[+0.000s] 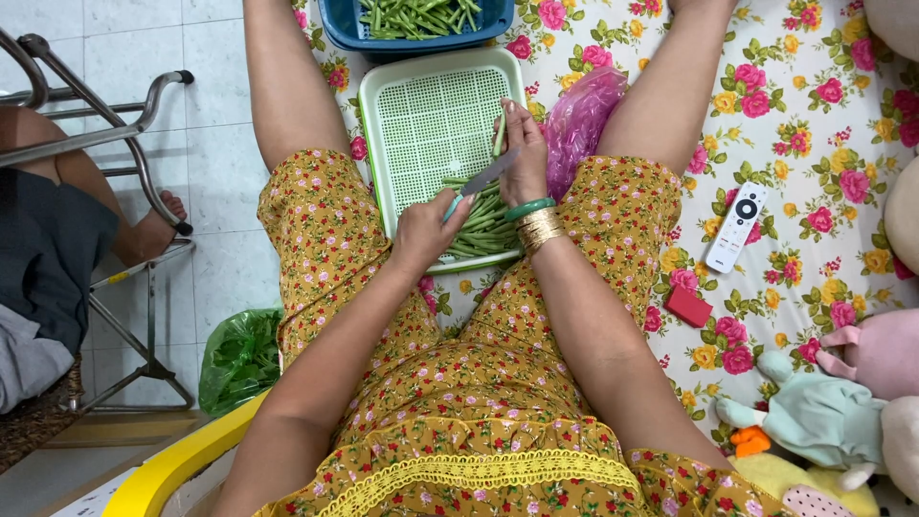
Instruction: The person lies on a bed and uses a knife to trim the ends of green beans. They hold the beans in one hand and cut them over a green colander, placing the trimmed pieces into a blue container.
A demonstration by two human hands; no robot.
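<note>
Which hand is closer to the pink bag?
Right. The right hand, pinching a bean, sits right beside the pink bag. The left hand, holding the knife, is farther away.

A white remote control (735, 227) lies on the flowered sheet (814, 144) at three o'clock, a small red box (688, 306) just below it. Soft toys (823, 412) crowd the corner at four o'clock. A pink plastic bag (579, 120) sits near centre, toward one o'clock. A green bag of leaves (239, 359) rests on the tiled floor (211, 172) at eight o'clock, beside a metal walking frame (115, 134) at nine.
</note>
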